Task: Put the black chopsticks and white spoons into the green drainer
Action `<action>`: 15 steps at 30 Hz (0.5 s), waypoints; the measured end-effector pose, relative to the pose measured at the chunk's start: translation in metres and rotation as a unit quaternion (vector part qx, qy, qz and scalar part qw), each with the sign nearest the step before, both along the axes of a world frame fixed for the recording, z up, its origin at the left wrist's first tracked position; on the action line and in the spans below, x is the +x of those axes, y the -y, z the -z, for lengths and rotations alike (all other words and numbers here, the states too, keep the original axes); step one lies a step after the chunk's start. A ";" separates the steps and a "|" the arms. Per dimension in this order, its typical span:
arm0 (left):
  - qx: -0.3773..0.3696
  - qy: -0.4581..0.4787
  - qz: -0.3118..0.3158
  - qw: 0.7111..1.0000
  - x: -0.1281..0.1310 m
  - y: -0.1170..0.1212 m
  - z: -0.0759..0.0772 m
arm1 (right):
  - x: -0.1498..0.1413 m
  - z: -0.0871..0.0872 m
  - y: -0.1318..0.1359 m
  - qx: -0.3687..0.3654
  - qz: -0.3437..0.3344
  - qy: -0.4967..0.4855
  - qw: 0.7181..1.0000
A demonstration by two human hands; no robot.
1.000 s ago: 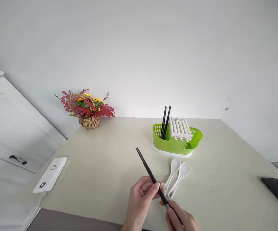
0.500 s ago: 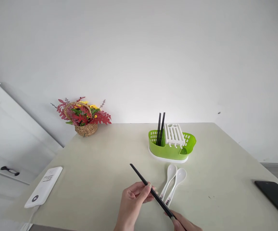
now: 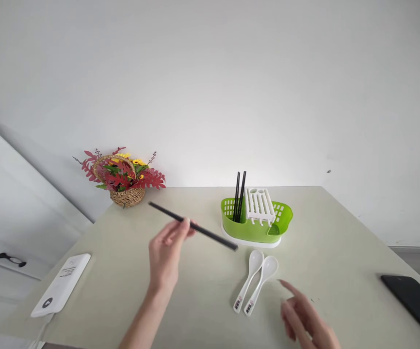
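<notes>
Pinched in my left hand point(image 3: 168, 247) are black chopsticks point(image 3: 210, 233), held in the air over the table and slanting down to the right; how many lie together I cannot tell. My right hand point(image 3: 304, 317) is empty, its index finger extended and the others curled, just right of two white spoons point(image 3: 255, 286) lying side by side. Beyond the spoons stands a green utensil holder point(image 3: 250, 232) on a white base. Black chopsticks point(image 3: 239, 196) stand upright in its left compartment, and a white slotted rack point(image 3: 260, 206) with small hooks sits over its middle.
A wicker basket of artificial flowers point(image 3: 127, 196) stands at the back left. A white power bank point(image 3: 62, 286) with a cable lies at the left edge, and a black phone point(image 3: 413, 303) at the right edge. A white wall closes off the back.
My right hand has let go of the chopsticks and moved right. My left hand has lifted them up and to the left, leaving the spoons' handles uncovered.
</notes>
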State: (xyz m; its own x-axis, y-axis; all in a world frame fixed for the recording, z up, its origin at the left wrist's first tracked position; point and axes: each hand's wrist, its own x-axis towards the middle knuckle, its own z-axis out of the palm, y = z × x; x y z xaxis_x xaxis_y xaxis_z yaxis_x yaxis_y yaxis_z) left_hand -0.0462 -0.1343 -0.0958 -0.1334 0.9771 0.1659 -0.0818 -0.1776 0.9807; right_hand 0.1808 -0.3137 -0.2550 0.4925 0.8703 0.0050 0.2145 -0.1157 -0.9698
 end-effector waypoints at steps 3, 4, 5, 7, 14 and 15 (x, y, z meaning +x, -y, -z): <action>0.126 0.019 -0.016 0.992 0.017 -0.042 -0.037 | 0.039 0.011 -0.004 -0.018 0.052 0.002 0.998; 0.154 0.011 -0.002 0.988 0.026 -0.056 -0.044 | 0.048 0.017 -0.005 -0.025 0.065 0.002 0.998; 0.172 -0.003 0.019 0.985 0.036 -0.068 -0.048 | 0.055 0.023 -0.006 -0.033 0.075 0.004 0.997; 0.188 -0.041 0.075 0.978 0.056 -0.092 -0.047 | 0.063 0.033 -0.007 -0.052 0.080 0.019 0.995; 0.176 -0.251 0.164 0.938 0.095 -0.143 0.003 | 0.061 0.034 -0.007 -0.076 0.066 0.054 0.993; 0.173 -0.277 0.165 0.931 0.098 -0.145 0.009 | 0.061 0.033 -0.007 -0.075 0.066 0.053 0.994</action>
